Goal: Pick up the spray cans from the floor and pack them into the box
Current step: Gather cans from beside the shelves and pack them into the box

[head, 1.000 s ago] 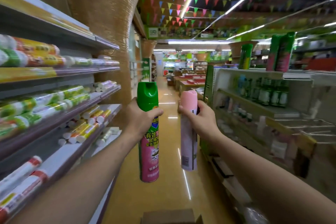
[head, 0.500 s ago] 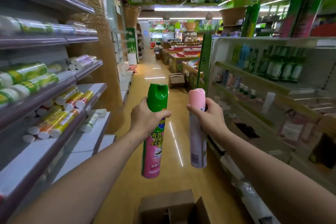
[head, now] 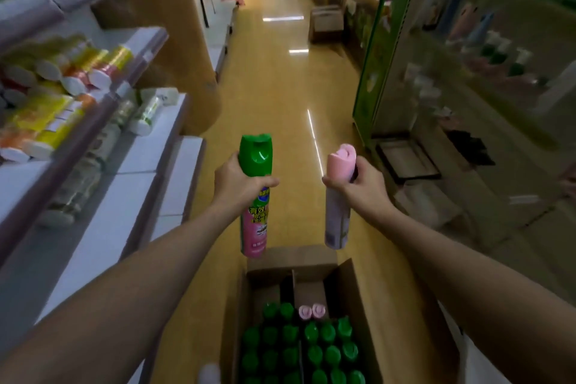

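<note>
Nearest, at the bottom of the view, an open cardboard box (head: 350, 293) is seen on the floor (head: 280, 103). It is packed with rows of upright green-capped cans (head: 311, 349), and two pink-capped cans (head: 312, 311) stand at the far end of them. Half a second ago only the box's top edge was seen; the view is now tipped down and the ceiling is lost. Beyond and above the box's far end, a green-capped spray can (head: 254, 221) is held upright in the left hand (head: 232, 185), fingers curled round it just under the cap. A pink-capped spray can (head: 336, 218) is gripped likewise in the right hand (head: 363, 187). Both grips are unchanged. Shelves of rolled goods (head: 71, 97) are seen at the left, and a smaller carton (head: 325, 23) far down the aisle.
</note>
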### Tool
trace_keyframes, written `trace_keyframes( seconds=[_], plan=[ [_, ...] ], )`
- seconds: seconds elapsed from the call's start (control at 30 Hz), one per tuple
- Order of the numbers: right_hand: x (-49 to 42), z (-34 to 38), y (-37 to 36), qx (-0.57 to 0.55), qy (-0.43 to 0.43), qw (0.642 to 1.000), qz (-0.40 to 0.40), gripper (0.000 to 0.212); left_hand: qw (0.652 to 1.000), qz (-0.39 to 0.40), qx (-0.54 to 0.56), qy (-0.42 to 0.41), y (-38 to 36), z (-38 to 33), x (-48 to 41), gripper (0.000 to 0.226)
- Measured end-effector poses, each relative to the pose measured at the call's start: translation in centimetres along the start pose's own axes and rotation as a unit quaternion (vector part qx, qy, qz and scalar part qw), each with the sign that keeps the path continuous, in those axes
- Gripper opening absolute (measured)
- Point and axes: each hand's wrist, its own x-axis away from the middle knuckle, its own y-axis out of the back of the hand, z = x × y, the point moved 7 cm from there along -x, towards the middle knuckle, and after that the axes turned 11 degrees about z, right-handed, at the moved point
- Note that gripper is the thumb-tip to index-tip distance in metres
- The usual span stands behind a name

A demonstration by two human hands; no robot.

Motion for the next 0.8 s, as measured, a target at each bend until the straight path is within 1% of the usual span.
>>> trace_keyframes(
  seconds=[0.1, 0.2, 0.33, 0.47, 0.5, 0.6, 0.73, 0.8],
  plan=[
    [-1.8, -6.7, -2.8, 0.016, -0.051, 0.999, 0.007, 0.06, 0.997, 0.055, -0.007, 0.052, -2.7, 7.1, -3.3, 0.058],
    [-2.8, -14.2, -6.3, 0.032, -0.11, 0.993, 0.004, 0.056, 0.99, 0.106, -0.042, 0.083, -5.5, 15.4, -6.1, 0.065],
    [-3.2, -24.9, -11.1, 0.043, -0.198, 0.979, 0.005, 0.049, 0.969, 0.185, -0.098, 0.127, -10.1, 27.9, -8.2, 0.084],
    [-3.2, -34.9, -15.6, 0.075, -0.266, 0.961, 0.026, 0.051, 0.951, 0.228, -0.115, 0.172, -13.5, 40.1, -8.2, 0.099],
    [-3.0, -37.3, -16.6, 0.081, -0.283, 0.955, 0.03, 0.052, 0.945, 0.244, -0.119, 0.18, -14.2, 42.8, -8.0, 0.1],
    [-1.9, -43.7, -18.5, 0.1, -0.324, 0.94, 0.022, 0.054, 0.934, 0.272, -0.143, 0.181, -15.7, 49.4, -7.2, 0.087],
    [0.0, -50.4, -20.2, 0.125, -0.356, 0.925, 0.038, 0.071, 0.929, 0.29, -0.164, 0.164, -17.4, 54.5, -5.4, 0.086],
    [0.5, -53.2, -21.0, 0.153, -0.361, 0.918, 0.062, 0.073, 0.913, 0.328, -0.176, 0.165, -18.6, 56.6, -4.4, 0.087]
  ],
)
